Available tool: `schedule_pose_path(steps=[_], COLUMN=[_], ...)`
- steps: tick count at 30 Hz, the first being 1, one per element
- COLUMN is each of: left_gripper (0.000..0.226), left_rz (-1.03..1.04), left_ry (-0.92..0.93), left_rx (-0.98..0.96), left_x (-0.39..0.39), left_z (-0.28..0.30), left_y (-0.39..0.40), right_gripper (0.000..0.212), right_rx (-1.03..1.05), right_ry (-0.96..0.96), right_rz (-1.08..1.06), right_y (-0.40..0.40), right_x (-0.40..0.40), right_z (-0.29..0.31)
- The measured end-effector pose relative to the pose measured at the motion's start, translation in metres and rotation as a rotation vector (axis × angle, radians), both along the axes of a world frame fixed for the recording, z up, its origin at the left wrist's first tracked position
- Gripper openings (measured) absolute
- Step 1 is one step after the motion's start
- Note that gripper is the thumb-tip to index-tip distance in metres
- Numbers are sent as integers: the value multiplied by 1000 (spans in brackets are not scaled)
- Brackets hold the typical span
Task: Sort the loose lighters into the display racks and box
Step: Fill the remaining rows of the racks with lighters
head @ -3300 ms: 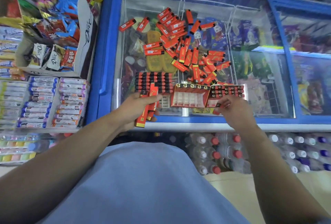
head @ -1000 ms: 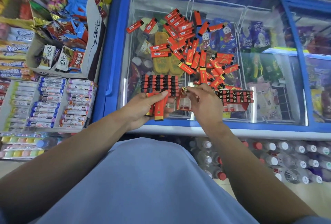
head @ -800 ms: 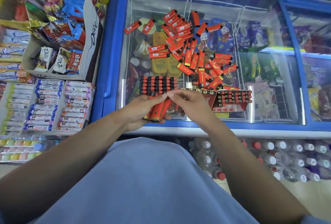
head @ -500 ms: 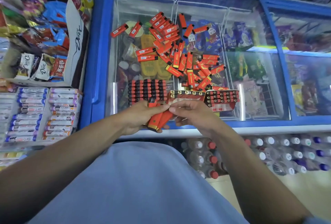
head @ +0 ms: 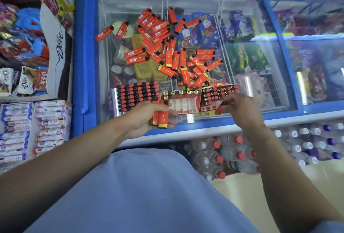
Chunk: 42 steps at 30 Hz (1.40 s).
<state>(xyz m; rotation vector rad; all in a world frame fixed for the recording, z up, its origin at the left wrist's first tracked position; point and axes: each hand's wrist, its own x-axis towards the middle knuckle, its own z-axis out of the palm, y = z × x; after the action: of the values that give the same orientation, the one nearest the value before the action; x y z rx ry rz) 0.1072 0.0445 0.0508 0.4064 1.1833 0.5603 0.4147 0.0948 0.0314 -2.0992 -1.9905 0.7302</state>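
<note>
**Lighters in both hands above the freezer lid**

The left hand (head: 144,119) grips a small bundle of red lighters (head: 160,119) at the lid's near edge. The right hand (head: 240,108) pinches one lighter (head: 220,108) against the right display rack (head: 219,94). Loose lighters (head: 173,53) lie scattered on the freezer's glass lid (head: 247,61), beyond the half-empty middle rack (head: 183,102) and the full left rack (head: 137,94).

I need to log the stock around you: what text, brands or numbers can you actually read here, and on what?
"Dove": on the side of the white display carton.
"Dove": on the chocolate packets inside it.
Print on the loose lighters, the freezer lid goods, the tube packs and the bottles: too small or blurred.
</note>
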Motion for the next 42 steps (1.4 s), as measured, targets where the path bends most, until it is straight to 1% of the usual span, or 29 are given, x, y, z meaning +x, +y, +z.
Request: schedule_pose_path(steps=[2,6,9,12,17,20,23,28,31,33,36,40,42], left_gripper=[19,19,24,24,25,30,32,30,21,17,17,31,32], left_rz=[-1,-13,-3,-1,16,10,16,35,35,24,23,-4,-2], left_ry=[-21,-23,-29,-28,-39,-47,-53,-51,-68,-78,-103,-133,-154], left_rx=[8,41,40,42,50,56,47,49,56,74,79,82,86], left_x=[1,2,1,0,-1,-3,-4,-4,-3,-1,-2,-11,-17], left_z=[2,7,6,6,5,6,7,6,6,7,7,5,4], left_y=[1,3,3,2,-1,-2,-3,-8,-12,-16,-24,-31,-33], right_gripper=[9,13,17,21,20,19,19,18,19,20,19,14,15], right_rx=[58,221,295,346,290,203,165,147,141,146,213,294,321], right_ry=[36,124,181,165,137,167,187,204,202,195,99,11,-26], right_rz=[85,46,92,160,227,191,199,180,165,150,177,227,204], right_y=[-4,-9,-11,-9,-1,3,4,4,3,2,0,-11,-14], right_x=[-3,-3,1,-1,-7,-1,4,7,8,7,2,-5,-10], right_z=[-14,-22,-23,-21,-24,-24,-24,-25,-24,-22,-21,-23,-26])
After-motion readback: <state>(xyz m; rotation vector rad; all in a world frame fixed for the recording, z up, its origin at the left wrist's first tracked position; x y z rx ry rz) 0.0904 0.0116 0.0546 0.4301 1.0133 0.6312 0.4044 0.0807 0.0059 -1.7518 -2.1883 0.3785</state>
